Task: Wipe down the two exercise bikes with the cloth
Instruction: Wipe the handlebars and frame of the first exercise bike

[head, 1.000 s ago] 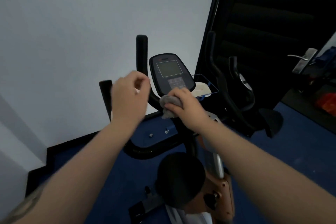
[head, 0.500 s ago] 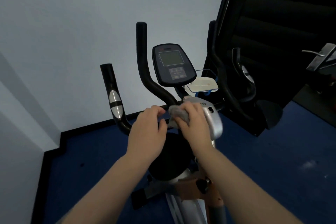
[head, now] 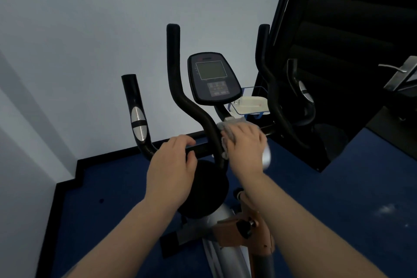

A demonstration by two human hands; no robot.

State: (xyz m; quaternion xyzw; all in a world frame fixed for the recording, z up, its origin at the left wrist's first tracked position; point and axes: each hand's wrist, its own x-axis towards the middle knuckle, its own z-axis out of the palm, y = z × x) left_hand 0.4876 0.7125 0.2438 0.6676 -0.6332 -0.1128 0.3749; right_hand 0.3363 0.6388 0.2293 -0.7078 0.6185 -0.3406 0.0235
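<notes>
Hands at work on an exercise bike (head: pixel 203 189), seen from above by the person wiping it. The right hand (head: pixel 244 144), just right of centre, lies palm-down with fingers pressed flat over a grey cloth (head: pixel 223 130), pinning it against the top of the silver stem housing where the handlebars meet. Cloth edges show at the hand's 10 o'clock and along its left side, touching the inner black handlebar upright (head: pixel 187 101). The left hand (head: pixel 173 167) rests at the right hand's 8 o'clock, fingers loosely curled over the horizontal crossbar (head: pixel 203 148), holding no cloth; it seems to steady the frame.

The crossbar's long axis runs from roughly 8 o'clock to 2 o'clock, passing beneath both hands. The console (head: pixel 213 81) stands at the cloth's 12 o'clock, a small tray (head: pixel 250 104) at its 1 o'clock, and the outer left grip (head: pixel 137 117) at 9 o'clock, well apart.

The right hand is nearer every unwiped part ahead, so the likely next stroke runs along the bar or up toward the console. A second bike cannot be told apart here.
</notes>
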